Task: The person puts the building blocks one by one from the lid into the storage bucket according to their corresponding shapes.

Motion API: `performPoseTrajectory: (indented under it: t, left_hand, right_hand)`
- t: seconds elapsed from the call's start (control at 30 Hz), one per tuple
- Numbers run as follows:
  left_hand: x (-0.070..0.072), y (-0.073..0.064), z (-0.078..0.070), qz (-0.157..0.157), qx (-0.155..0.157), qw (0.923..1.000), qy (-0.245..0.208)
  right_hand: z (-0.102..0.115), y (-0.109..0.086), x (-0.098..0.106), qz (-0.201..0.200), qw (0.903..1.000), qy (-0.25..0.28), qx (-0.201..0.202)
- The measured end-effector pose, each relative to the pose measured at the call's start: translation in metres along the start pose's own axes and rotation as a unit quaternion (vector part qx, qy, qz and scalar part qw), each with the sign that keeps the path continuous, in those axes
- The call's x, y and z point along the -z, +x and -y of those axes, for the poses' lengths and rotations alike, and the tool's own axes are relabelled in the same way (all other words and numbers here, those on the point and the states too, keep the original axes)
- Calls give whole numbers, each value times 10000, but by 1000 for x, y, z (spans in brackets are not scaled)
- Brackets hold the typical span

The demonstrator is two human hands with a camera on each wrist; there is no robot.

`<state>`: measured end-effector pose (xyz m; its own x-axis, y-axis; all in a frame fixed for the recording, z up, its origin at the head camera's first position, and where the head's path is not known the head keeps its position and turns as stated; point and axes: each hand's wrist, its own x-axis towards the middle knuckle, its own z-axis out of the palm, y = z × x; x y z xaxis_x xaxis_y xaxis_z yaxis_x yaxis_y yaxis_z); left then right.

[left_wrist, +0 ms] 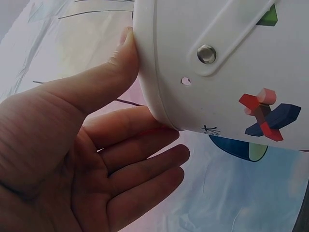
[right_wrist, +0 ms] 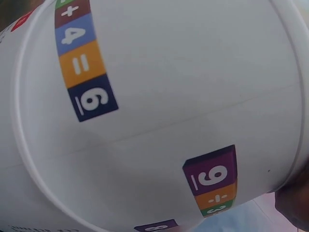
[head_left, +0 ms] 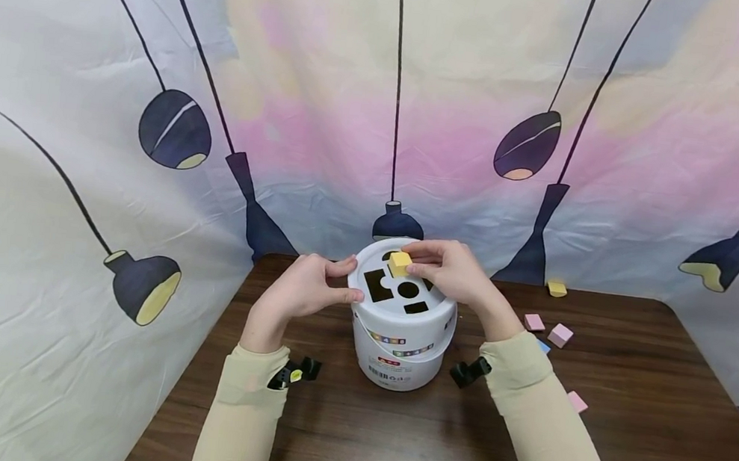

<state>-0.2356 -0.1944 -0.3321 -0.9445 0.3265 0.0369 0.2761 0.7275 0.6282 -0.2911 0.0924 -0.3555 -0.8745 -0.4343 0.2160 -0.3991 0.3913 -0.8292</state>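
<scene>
A white lidded bucket [head_left: 397, 354] stands upright on the table, its lid [head_left: 377, 250] pierced with several shaped openings. My left hand [head_left: 302, 289] touches the lid's rim at the left with thumb and forefinger; in the left wrist view that hand [left_wrist: 91, 140] has its other fingers extended beside the bucket [left_wrist: 222, 96]. Between thumb and fingers my right hand [head_left: 456, 273] pinches a yellow block [head_left: 399, 264] over the lid's openings. In the right wrist view the bucket wall [right_wrist: 169, 96] fills most of the picture, and only a dark bit of the hand [right_wrist: 293, 198] shows.
Right of the bucket, on the brown table [head_left: 645, 440], lie pink blocks [head_left: 560, 335], a partly hidden blue block [head_left: 543, 346] and another pink piece [head_left: 577, 402] near my right sleeve. A yellow block [head_left: 556, 288] sits at the back edge, by the patterned cloth [head_left: 328, 106].
</scene>
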Motion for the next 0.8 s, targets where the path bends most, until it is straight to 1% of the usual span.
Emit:
performPoseTrajectory:
  t: [0.37,0.5,0.73,0.8]
  left_hand:
    - [0,0,1,-11,7,10000,36]
    - [0,0,2,-34,-16,10000,64]
    - [0,1,3,-13,-64,10000,60]
    - [0,0,3,-13,-74,9999,75]
  right_hand:
    - [0,1,0,101,9999,-63,-123]
    - [2,1,0,104,9999,-96,-90]
    - [2,-1,0,-54,9981,-611,26]
    - [3,-2,-1,-48,9980,-632,55]
